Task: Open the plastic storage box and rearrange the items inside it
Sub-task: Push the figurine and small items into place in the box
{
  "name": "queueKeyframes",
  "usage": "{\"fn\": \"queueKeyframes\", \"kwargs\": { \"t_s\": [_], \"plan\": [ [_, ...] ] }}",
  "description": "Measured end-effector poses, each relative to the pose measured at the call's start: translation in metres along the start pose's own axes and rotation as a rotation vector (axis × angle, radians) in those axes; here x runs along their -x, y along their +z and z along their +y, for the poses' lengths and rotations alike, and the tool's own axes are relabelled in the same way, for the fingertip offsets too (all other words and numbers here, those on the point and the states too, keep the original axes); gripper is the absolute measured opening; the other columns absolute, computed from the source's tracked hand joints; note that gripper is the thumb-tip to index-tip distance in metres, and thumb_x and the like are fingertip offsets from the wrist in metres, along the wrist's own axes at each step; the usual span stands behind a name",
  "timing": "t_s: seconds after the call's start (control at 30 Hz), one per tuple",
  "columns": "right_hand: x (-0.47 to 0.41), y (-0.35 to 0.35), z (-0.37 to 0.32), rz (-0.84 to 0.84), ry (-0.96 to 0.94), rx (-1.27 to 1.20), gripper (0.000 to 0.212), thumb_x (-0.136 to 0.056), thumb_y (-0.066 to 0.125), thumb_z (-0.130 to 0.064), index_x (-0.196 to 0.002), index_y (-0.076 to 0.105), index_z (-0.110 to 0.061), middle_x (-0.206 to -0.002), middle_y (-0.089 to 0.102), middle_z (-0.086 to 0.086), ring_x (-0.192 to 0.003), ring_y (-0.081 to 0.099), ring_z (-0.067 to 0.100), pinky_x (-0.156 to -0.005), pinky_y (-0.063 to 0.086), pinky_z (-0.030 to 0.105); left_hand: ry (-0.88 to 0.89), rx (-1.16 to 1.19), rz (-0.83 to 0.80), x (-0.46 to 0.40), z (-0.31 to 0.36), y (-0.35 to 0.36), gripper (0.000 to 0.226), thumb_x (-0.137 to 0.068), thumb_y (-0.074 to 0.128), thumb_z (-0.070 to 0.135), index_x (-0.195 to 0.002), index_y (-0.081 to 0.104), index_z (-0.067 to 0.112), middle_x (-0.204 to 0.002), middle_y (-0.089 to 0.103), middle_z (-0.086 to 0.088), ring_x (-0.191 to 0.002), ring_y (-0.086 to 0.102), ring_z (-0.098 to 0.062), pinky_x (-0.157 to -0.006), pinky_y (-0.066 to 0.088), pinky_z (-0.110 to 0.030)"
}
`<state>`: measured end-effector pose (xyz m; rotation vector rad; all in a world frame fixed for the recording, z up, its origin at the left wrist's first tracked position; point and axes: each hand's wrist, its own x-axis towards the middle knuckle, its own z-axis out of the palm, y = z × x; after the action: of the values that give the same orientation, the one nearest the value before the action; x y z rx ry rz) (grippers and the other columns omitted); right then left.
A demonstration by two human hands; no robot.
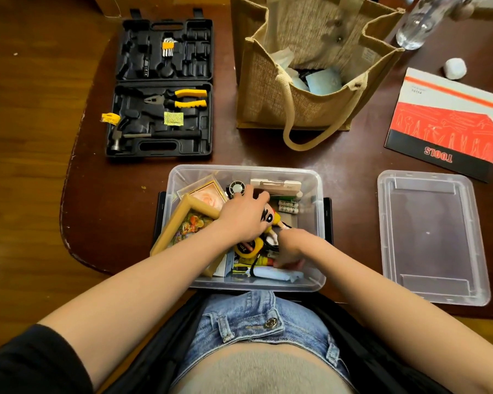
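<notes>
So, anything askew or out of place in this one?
Yes: the wooden picture frame sits tilted, its corner poking over the storage box rim. A yellow tag also lies outside the open tool case.

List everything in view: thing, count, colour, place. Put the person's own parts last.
storage box: 1, clear plastic, open, at the near table edge
lid: 1, clear, flat on the table right of the box
picture frames: 2, tan and gold, leaning in the box's left side
batteries: several, white and green, far right in the box
tape measure: 1, yellow and black, in the box
tool case: 1, black, open, far left
pliers: 1, yellow-handled, in the case
hammer: 1, black-handled, in the case
jute bag: 1, tan, behind the box
booklet: 1, red, white and black, far right
bottle: 1, clear, top right
left hand: in the box, fingers spread over items
right hand: in the box, grip unclear
</notes>
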<state>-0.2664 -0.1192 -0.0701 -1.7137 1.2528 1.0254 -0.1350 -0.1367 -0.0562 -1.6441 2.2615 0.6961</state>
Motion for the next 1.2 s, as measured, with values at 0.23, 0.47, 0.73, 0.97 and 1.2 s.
{"fn": "queueKeyframes", "kwargs": {
  "t_s": [0.23, 0.47, 0.73, 0.97, 1.2],
  "plan": [
    [-0.005, 0.033, -0.005, 0.217, 0.080, 0.024, 0.042, -0.088, 0.049, -0.005, -0.130, 0.048, -0.006, -0.121, 0.058, 0.012, -0.108, 0.058, 0.028, -0.078, 0.049, 0.033, 0.022, -0.066, -0.085, -0.001, 0.002, 0.000, 0.055, -0.094, 0.050, 0.038, -0.140, 0.031, 0.015, -0.139, 0.031, -0.016, -0.121, 0.041, -0.038, -0.087, 0.046, -0.044],
    [-0.016, 0.049, -0.010, 0.449, 0.134, -0.084, 0.017, -0.095, 0.049, -0.009, -0.109, 0.058, -0.007, -0.105, 0.066, 0.009, -0.094, 0.063, 0.027, -0.064, 0.042, 0.029, 0.039, -0.052, -0.175, -0.005, 0.001, -0.002, 0.051, -0.094, 0.049, 0.039, -0.138, 0.034, 0.018, -0.140, 0.030, -0.016, -0.121, 0.040, -0.041, -0.091, 0.044, -0.047],
    [-0.008, 0.040, -0.007, 0.416, 0.073, -0.081, 0.020, -0.091, 0.056, -0.017, -0.107, 0.058, -0.005, -0.105, 0.064, 0.011, -0.093, 0.062, 0.029, -0.065, 0.044, 0.031, 0.015, -0.022, -0.188, -0.007, 0.000, -0.002, 0.050, -0.093, 0.049, 0.040, -0.136, 0.035, 0.019, -0.136, 0.033, -0.016, -0.117, 0.045, -0.041, -0.087, 0.045, -0.045],
    [0.020, -0.004, 0.012, 0.548, 0.121, 0.003, 0.013, -0.084, 0.058, -0.007, -0.073, 0.054, -0.004, -0.072, 0.052, 0.007, -0.076, 0.058, 0.028, -0.058, 0.042, 0.031, 0.065, -0.040, -0.303, -0.008, 0.000, -0.010, 0.057, -0.085, 0.062, 0.031, -0.138, 0.040, 0.025, -0.130, 0.040, -0.011, -0.113, 0.051, -0.035, -0.087, 0.045, -0.040],
    [-0.009, -0.020, 0.005, 0.533, 0.102, 0.079, 0.022, -0.088, 0.050, 0.001, -0.104, 0.064, -0.004, -0.103, 0.066, 0.013, -0.094, 0.064, 0.029, -0.066, 0.049, 0.032, 0.104, -0.008, -0.349, -0.006, -0.001, -0.015, 0.060, -0.084, 0.063, 0.017, -0.138, 0.041, 0.028, -0.126, 0.041, -0.010, -0.106, 0.055, -0.033, -0.087, 0.049, -0.039]
  ]
}}
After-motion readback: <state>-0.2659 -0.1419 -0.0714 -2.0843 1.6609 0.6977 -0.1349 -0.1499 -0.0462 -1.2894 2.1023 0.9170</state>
